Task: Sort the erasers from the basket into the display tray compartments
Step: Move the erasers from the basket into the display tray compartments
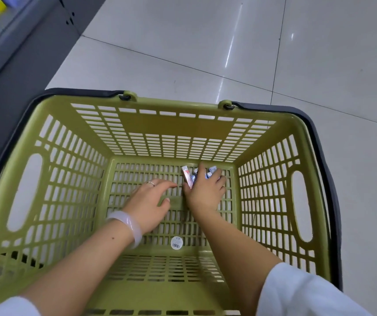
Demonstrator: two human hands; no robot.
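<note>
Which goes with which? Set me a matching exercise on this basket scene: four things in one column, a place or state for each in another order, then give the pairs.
Things
1. left hand
2. right hand
3. sticker
4. bracelet

Places or states
A. on the left wrist
B. gripping a bunch of erasers
C. stuck on the floor of the basket, near the person
D. holding nothing, fingers spread over the basket floor

Pairs: 1-D, 2-B, 3-C, 4-A
</note>
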